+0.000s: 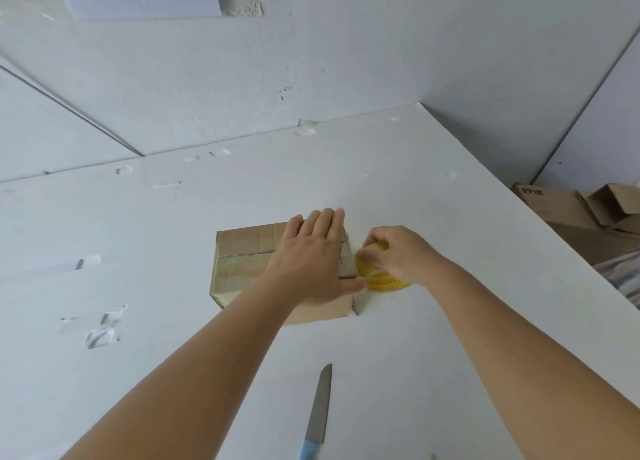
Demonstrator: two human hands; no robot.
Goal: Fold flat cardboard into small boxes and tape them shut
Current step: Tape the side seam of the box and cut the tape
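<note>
A small brown cardboard box [242,262] lies on the white table [398,189], its top seam covered with clear tape. My left hand [311,255] presses flat on the right part of the box top, fingers straight and pointing away from me. Just right of the box, my right hand [394,251] grips a yellow tape roll [379,279] that rests against the box's right end. The tape strip between roll and box is hidden under my hands.
A knife [317,414] with a blue handle lies on the table near me. Scraps of tape [100,324] stick to the table at the left. Flat cardboard and open boxes [585,210] sit beyond the table's right edge. White walls stand close behind.
</note>
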